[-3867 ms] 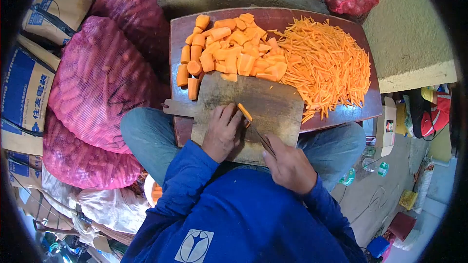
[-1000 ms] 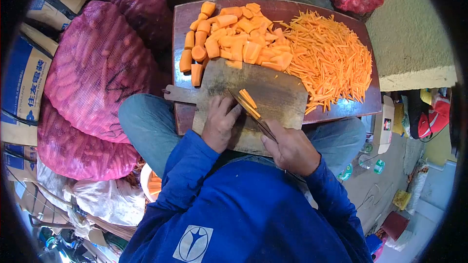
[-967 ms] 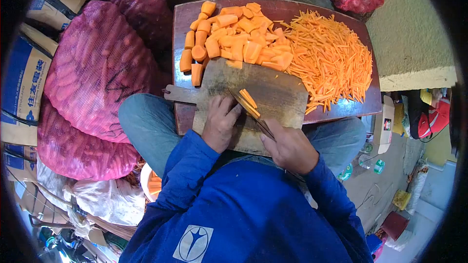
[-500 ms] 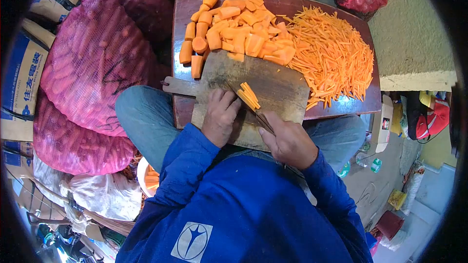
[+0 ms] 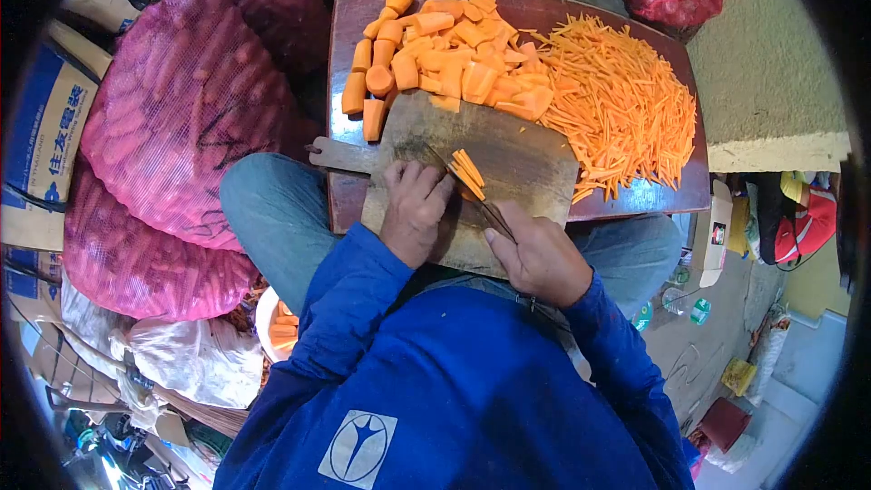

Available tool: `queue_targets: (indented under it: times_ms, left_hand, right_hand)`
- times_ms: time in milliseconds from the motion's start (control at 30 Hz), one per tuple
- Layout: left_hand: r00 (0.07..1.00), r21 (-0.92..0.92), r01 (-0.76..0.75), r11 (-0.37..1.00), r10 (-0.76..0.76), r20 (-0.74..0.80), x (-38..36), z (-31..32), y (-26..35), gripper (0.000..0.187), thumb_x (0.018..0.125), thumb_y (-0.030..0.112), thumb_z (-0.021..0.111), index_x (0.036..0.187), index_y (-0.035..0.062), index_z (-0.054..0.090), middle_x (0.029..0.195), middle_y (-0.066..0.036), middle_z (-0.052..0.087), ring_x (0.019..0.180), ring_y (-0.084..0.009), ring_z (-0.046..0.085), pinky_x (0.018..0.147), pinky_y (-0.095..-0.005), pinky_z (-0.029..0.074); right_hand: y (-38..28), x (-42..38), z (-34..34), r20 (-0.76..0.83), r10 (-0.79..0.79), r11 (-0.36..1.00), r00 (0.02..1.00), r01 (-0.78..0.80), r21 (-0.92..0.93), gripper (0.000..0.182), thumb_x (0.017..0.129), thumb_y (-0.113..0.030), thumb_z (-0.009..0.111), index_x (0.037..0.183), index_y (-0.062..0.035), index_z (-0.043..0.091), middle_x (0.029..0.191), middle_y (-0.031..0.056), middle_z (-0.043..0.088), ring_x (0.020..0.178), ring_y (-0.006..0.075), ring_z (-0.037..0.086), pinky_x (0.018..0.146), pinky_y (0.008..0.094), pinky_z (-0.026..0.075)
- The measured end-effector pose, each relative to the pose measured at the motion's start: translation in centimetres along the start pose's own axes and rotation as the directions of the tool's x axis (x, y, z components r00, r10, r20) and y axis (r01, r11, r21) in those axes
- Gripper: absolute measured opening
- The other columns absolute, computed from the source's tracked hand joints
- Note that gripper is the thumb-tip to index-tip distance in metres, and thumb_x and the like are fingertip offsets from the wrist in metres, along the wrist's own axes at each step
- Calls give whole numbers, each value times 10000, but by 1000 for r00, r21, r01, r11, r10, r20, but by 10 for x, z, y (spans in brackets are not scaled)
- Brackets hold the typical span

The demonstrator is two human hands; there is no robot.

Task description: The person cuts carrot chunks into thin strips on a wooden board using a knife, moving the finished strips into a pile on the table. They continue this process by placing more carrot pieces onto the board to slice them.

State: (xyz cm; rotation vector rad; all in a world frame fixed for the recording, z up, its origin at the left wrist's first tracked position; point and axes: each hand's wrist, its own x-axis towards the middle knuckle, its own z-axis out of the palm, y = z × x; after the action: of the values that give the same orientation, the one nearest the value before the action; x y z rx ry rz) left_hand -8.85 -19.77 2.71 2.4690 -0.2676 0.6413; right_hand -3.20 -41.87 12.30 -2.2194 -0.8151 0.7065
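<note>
My right hand (image 5: 544,259) is wrapped round the handle of a knife (image 5: 495,219), its blade angled up and left across a wooden cutting board (image 5: 535,168). Curled fingers of my left hand (image 5: 415,213) press on the board just left of the blade; whatever lies beneath them is hidden. A few cut carrot sticks (image 5: 467,172) lie against the right side of the blade. Behind the board, peeled carrot chunks and slices (image 5: 467,50) are heaped, and a large pile of carrot sticks (image 5: 626,104) spreads to their right.
The board rests on a reddish-brown table (image 5: 562,16) over my crossed legs. Pink mesh sacks of carrots (image 5: 186,118) crowd the left, beside cardboard boxes (image 5: 54,127). A white tub with carrot pieces (image 5: 266,322) stands near my left knee. Plastic bottles (image 5: 699,310) are on the floor at right.
The view has shifted slightly, so the table and board appear a little further right. Both hands keep nearly the same places on the board, and the cut sticks still lie by the blade.
</note>
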Motion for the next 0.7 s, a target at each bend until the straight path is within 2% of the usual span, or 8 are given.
queue_targets:
  times_ms: [67,200,267,400,567,700]
  left_hand:
    - [1000,20,-2,1000,2,-7,-1,-3,4,329,821,60,659,1138,-2,722,1082,-132,661,1043,-326,615,1011,-511,399]
    - [999,15,30,999,-30,36,2,-7,5,346,824,67,652,1154,-3,728,1099,-133,668,1062,-327,616,1015,-514,397]
    - [1000,48,1,999,-2,29,-2,-3,3,363,822,65,651,1170,-4,730,1100,-133,673,1062,-325,615,1023,-521,395]
    - [1000,79,-5,997,4,11,-1,-5,5,354,815,60,653,1153,-6,734,1090,-133,675,1059,-324,615,1036,-529,392]
    - [1000,87,8,996,-10,21,0,-6,6,305,818,63,651,1096,-6,757,1065,-130,678,1043,-322,618,1043,-541,391]
    - [1000,93,1,996,1,-25,1,0,3,308,826,66,652,1105,-1,764,1053,-124,679,1038,-319,620,1041,-548,391]
  right_hand:
    - [-6,4,1,50,62,996,997,-58,-75,371,1060,-272,612,1341,-44,529,901,348,705,863,573,681,759,657,529]
    - [-2,0,2,-4,3,997,1000,-3,-77,362,1060,-259,612,1332,-38,523,881,345,699,858,575,677,761,663,522]
    - [1,0,1,-12,-36,997,999,36,67,360,1057,-243,618,1330,-29,519,875,344,697,856,579,675,762,671,515]
    - [-3,-2,0,-13,-34,996,999,35,82,341,1055,-233,623,1311,-27,530,869,349,693,845,584,674,749,670,516]
    - [3,2,11,-32,3,999,999,-4,-47,328,1060,-235,620,1308,-31,554,871,362,690,835,591,670,743,668,520]
    - [4,1,5,-31,-10,1000,999,11,30,333,1060,-235,619,1314,-30,555,869,359,692,838,591,671,743,669,519]
